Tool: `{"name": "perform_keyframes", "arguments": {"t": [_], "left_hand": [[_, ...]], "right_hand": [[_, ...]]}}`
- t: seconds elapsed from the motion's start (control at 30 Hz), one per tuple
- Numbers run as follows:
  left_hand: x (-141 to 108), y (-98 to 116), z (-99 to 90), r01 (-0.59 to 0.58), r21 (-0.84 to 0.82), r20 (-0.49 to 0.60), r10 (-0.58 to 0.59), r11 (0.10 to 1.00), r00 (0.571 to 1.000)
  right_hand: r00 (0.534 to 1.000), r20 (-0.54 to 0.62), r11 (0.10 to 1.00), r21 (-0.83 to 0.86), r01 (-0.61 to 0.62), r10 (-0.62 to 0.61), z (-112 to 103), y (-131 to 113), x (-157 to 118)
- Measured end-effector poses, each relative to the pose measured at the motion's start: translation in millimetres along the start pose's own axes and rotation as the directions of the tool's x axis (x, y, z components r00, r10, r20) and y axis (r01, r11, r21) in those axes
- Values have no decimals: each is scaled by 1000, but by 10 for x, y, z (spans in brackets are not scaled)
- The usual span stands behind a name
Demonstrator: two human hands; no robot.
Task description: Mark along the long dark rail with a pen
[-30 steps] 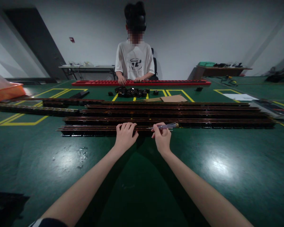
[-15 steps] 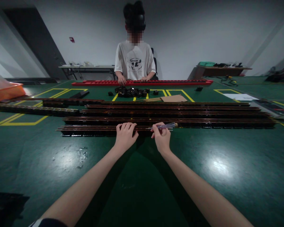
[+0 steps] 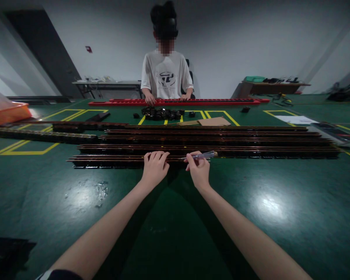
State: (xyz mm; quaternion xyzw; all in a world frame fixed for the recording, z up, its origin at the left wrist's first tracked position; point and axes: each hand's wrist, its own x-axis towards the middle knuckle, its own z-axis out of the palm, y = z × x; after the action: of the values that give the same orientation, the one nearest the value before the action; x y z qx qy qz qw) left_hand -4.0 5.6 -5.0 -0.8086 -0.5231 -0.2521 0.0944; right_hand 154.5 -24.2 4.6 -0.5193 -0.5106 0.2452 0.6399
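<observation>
My left hand (image 3: 155, 167) is closed over the nearest long black rail (image 3: 105, 160), fingers on its far side and thumb towards me. Thin copper-coloured strips run along the rail's top. In my right hand (image 3: 198, 169) is a small screwdriver (image 3: 204, 155) with a clear handle, pinched between thumb and fingers. Its thin shaft points left, at the rail's top between my hands; the exact contact of the tip is too small to tell. Just beyond, several similar black rails (image 3: 251, 149) lie side by side.
Across the green table (image 3: 280, 179) a person in a white shirt (image 3: 167, 74) has both hands at a long red rail (image 3: 221, 102). Small black parts (image 3: 163, 113) lie heaped near cardboard (image 3: 214, 121). An orange bin (image 3: 8, 112) stands left; more rails (image 3: 41, 135) lie there.
The nearest rail has shifted slightly left, and my right hand with the screwdriver has moved a little the same way. Across the table, the red rail's end and one of the person's hands moved right.
</observation>
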Motion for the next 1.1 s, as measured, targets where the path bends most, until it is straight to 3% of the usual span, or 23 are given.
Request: {"name": "perform_keyframes", "arguments": {"t": [0.7, 1.1], "left_hand": [[-8, -7, -20, 2, 23, 42, -3, 1000, 999], [-7, -7, -11, -2, 36, 17, 2, 999, 1000]], "right_hand": [[999, 31, 999, 48, -26, 25, -1, -1, -7], [998, -53, 998, 44, -35, 37, 4, 4, -6]]}}
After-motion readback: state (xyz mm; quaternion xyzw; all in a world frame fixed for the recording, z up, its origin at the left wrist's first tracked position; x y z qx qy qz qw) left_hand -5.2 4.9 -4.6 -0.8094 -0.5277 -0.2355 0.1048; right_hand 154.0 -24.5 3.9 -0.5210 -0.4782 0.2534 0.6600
